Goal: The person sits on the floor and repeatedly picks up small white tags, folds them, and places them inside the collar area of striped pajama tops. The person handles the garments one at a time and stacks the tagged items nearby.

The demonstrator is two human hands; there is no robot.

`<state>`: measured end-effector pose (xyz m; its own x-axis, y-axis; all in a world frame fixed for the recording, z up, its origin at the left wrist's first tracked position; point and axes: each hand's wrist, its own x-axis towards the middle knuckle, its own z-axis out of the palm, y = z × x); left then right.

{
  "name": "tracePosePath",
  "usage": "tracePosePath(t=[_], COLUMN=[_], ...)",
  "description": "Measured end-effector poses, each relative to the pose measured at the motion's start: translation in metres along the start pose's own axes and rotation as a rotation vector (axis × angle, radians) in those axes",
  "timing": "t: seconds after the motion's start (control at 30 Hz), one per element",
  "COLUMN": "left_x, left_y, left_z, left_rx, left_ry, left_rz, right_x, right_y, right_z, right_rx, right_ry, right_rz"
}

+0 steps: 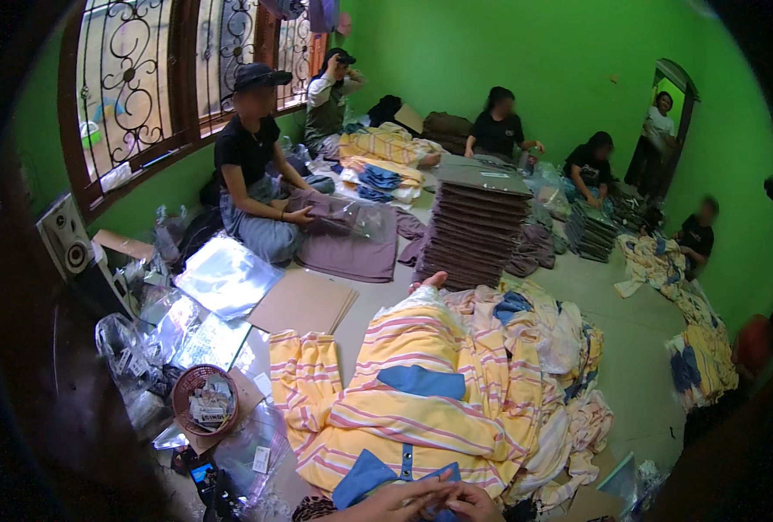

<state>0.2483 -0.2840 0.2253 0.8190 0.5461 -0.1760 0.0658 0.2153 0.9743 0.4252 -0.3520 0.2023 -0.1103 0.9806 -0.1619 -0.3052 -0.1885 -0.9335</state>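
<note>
The yellow striped shirt (439, 426) lies across the person's legs, sleeve just beside the cardboard sheets (304, 302). Near its blue collar (360, 480), left hand (404, 502) and right hand (473, 505) meet, fingers bent; their grasp I cannot tell. Rightward, pale floor (634, 348) stretches past the heap's edge.

Both hands (404, 499) (475, 503) by striped shirt (443, 419)

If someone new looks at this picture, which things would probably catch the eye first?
Probably first the yellow cloth garment with pink stripes and blue collar, spread across the lower middle, with the left hand and right hand over its near edge. Beyond it, near the centre, rises a tall stack of flat, dark brown packs. Bright green painted walls fill the background.
</note>
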Motion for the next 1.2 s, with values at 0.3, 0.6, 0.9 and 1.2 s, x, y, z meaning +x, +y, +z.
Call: tracePosePath(t=[0.3,0.6,0.9,1.2], left_x=[0.005,0.016,0.017,0.004], left_y=[-0.020,-0.042,-0.045,-0.008], left_z=[-0.018,-0.018,-0.012,-0.028], left_rx=[-0.088,-0.383,0.264,0.055], left_ry=[0.031,-0.016,0.451,0.497], left_rz=[0.219,0.063,0.516,0.432], right_x=[0.020,0.021,0.007,0.012], right_y=[-0.010,0.009,0.000,0.009], right_z=[0.025,0.010,0.032,0.048], right_rx=[0.107,0.594,-0.284,-0.413], right_ry=[-0.029,0.060,-0.118,0.066], right_rz=[0.078,0.057,-0.087,-0.459])
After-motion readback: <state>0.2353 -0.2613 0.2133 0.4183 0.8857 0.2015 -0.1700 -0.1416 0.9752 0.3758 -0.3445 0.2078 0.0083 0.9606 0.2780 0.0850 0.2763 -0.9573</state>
